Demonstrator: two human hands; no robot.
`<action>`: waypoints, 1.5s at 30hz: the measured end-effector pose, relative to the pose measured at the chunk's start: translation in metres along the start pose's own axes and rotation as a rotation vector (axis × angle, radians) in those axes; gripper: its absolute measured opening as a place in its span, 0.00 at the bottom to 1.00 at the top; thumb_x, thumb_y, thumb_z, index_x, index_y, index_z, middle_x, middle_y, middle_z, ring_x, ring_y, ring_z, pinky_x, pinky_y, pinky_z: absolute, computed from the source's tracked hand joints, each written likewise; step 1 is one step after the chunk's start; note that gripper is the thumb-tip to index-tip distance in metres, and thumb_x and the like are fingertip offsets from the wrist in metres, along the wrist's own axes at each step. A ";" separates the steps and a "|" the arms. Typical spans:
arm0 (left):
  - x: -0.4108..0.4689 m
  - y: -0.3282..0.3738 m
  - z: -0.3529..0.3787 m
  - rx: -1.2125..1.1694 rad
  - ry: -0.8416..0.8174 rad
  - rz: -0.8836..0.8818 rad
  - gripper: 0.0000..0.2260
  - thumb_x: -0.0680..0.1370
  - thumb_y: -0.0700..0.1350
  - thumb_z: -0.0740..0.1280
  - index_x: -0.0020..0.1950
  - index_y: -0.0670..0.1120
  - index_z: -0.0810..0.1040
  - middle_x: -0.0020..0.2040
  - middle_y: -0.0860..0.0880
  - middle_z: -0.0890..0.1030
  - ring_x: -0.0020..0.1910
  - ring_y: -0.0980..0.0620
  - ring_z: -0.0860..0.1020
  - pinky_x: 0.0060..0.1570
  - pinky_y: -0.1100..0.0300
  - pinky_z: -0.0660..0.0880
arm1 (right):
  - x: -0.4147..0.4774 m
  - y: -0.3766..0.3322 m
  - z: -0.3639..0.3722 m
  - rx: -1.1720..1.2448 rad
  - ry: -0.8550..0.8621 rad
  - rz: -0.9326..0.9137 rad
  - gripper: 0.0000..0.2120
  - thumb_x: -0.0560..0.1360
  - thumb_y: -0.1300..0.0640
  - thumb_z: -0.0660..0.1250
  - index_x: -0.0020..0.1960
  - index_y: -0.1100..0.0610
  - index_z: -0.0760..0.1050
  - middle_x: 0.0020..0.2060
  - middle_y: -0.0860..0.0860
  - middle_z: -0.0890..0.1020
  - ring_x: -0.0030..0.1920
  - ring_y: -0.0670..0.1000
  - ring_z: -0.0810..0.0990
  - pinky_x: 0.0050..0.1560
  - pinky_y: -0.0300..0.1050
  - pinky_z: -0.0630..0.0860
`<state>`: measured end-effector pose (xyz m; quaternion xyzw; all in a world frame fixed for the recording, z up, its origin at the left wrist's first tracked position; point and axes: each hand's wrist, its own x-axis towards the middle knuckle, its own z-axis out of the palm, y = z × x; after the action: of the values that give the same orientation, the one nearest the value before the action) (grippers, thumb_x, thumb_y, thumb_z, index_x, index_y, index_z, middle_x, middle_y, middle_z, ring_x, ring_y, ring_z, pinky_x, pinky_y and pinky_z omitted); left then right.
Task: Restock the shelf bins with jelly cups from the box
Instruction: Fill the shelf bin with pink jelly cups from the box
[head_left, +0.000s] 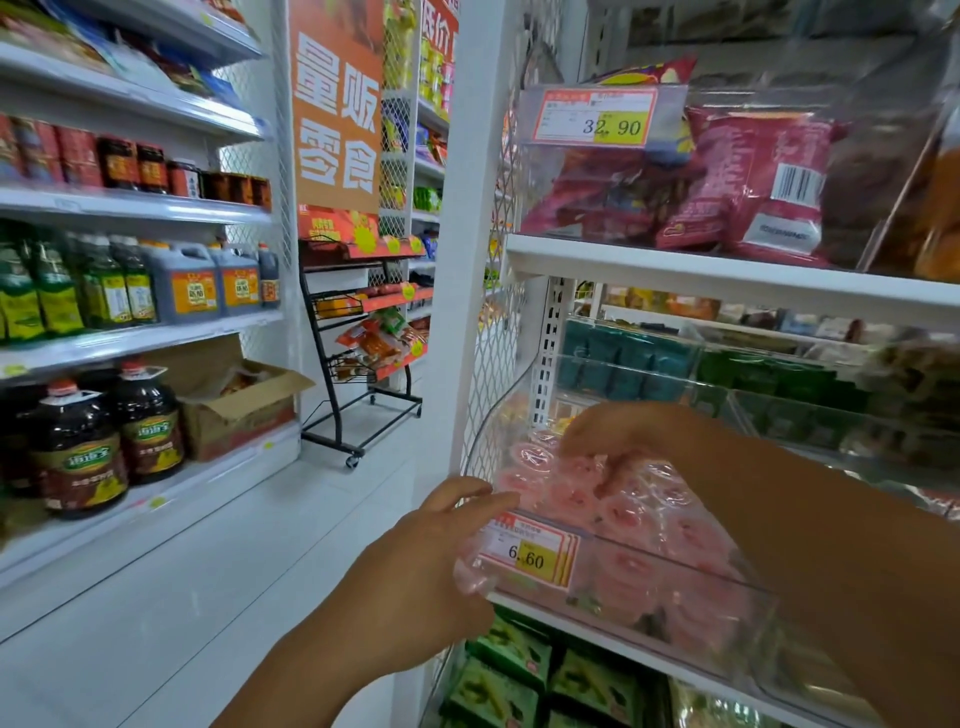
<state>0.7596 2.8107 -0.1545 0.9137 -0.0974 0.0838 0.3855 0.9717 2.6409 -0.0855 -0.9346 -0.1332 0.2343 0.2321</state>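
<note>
Many jelly cups are heaped in the clear bin at the shelf's left end. Light and slick, they are judged best taken by the rim. Right hand fingers are curled onto the heap, grip unclear; left hand fingers are spread by the price tag. Reach is narrowed by the upper shelf.

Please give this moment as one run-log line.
right hand: inside clear bin, fingers on pink jelly cups | left hand: at bin's front corner | grips: unclear
</note>
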 end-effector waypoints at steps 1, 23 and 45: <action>0.000 0.000 -0.001 -0.009 -0.004 0.001 0.33 0.62 0.49 0.69 0.61 0.76 0.64 0.63 0.78 0.56 0.60 0.64 0.74 0.56 0.60 0.77 | -0.002 0.002 -0.001 -0.019 -0.017 -0.028 0.19 0.78 0.61 0.66 0.69 0.59 0.71 0.70 0.59 0.67 0.46 0.60 0.83 0.38 0.45 0.82; 0.118 0.044 0.016 -0.187 0.171 -0.066 0.31 0.71 0.47 0.76 0.69 0.54 0.65 0.62 0.53 0.61 0.57 0.58 0.67 0.33 0.78 0.66 | -0.042 0.037 -0.046 0.255 0.059 -0.321 0.06 0.76 0.64 0.68 0.53 0.59 0.75 0.45 0.58 0.84 0.43 0.55 0.83 0.47 0.49 0.82; 0.127 0.029 0.028 -0.167 0.168 -0.070 0.11 0.78 0.40 0.65 0.55 0.54 0.73 0.50 0.56 0.76 0.46 0.47 0.81 0.45 0.43 0.80 | 0.002 0.056 -0.034 -0.144 -0.002 -0.029 0.18 0.75 0.71 0.65 0.63 0.60 0.72 0.51 0.61 0.80 0.40 0.53 0.82 0.46 0.46 0.82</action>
<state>0.8776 2.7563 -0.1255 0.8710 -0.0394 0.1379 0.4698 0.9981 2.5813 -0.0876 -0.9466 -0.1636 0.2214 0.1677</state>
